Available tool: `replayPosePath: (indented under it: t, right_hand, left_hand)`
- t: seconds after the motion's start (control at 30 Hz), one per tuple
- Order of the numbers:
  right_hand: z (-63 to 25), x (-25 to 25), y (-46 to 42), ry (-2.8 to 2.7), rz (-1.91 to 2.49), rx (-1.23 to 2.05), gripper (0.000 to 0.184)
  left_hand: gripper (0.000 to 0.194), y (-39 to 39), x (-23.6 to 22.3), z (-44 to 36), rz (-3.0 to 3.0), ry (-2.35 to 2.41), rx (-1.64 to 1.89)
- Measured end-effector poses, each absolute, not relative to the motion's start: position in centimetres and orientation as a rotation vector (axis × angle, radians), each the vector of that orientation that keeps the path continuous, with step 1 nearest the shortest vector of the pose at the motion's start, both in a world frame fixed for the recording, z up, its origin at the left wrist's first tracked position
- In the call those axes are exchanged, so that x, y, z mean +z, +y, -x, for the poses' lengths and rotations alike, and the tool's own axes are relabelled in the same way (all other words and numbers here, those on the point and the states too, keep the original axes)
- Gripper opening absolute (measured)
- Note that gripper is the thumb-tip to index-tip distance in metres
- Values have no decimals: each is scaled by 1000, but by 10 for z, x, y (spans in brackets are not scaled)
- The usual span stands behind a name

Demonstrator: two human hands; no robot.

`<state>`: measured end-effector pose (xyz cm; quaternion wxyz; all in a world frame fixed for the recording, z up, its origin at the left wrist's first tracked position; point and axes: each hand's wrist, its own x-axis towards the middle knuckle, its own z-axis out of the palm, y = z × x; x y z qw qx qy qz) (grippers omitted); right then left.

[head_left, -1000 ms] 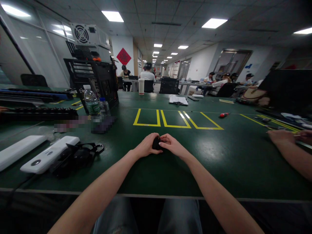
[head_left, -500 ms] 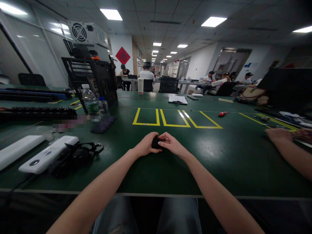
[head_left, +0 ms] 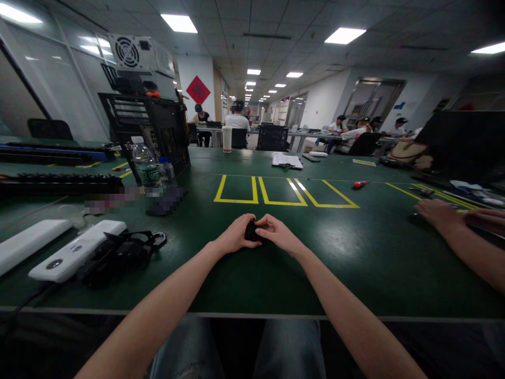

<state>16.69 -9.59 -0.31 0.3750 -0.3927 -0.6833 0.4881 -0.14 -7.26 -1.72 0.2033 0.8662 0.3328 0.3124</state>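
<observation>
Close to the middle of the green table (head_left: 252, 284), a small black object (head_left: 250, 231) is held between my two hands; its kind is too hidden to make out. My left hand (head_left: 237, 232) wraps round it from the left, thumb at the near side. From the right, the bent fingers of my right hand (head_left: 275, 230) press together against its edge. Both hands are low over the tabletop, just on the near side of the yellow tape outlines (head_left: 282, 203).
Left are white power-bank-like devices (head_left: 79, 250), a black strapped item (head_left: 124, 252), a water bottle (head_left: 145, 166) and an open computer case (head_left: 158, 126). A red screwdriver (head_left: 360, 185) and a clipboard (head_left: 287, 160) lie beyond. Another person's hand (head_left: 442, 213) is at the right.
My hands keep almost the same pose around the black object. At the right, the other person's hand has shifted left and slightly up.
</observation>
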Motion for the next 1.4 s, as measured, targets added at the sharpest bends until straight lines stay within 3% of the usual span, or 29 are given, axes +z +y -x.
replayPosePath:
  t: [0.17, 0.5, 0.7, 1.07, 1.4]
  right_hand:
    - [-168, -11, -90, -1732, 1116, 1220, 31]
    - [-170, -6, -95, -1780, 1056, 1211, 24]
    - [-169, -11, -90, -1736, 1124, 1221, 32]
    - [-169, -5, -96, -1755, 1047, 1275, 25]
    - [-171, -8, -92, -1783, 1059, 1299, 31]
  left_hand:
    - [56, -74, -15, 3, -2429, 917, 860]
    - [56, -73, -17, 2, -2448, 908, 862]
    - [55, -72, -17, 2, -2450, 910, 860]
    - [56, -71, -19, 2, -2446, 897, 881]
    - [55, -72, -18, 3, -2449, 907, 873]
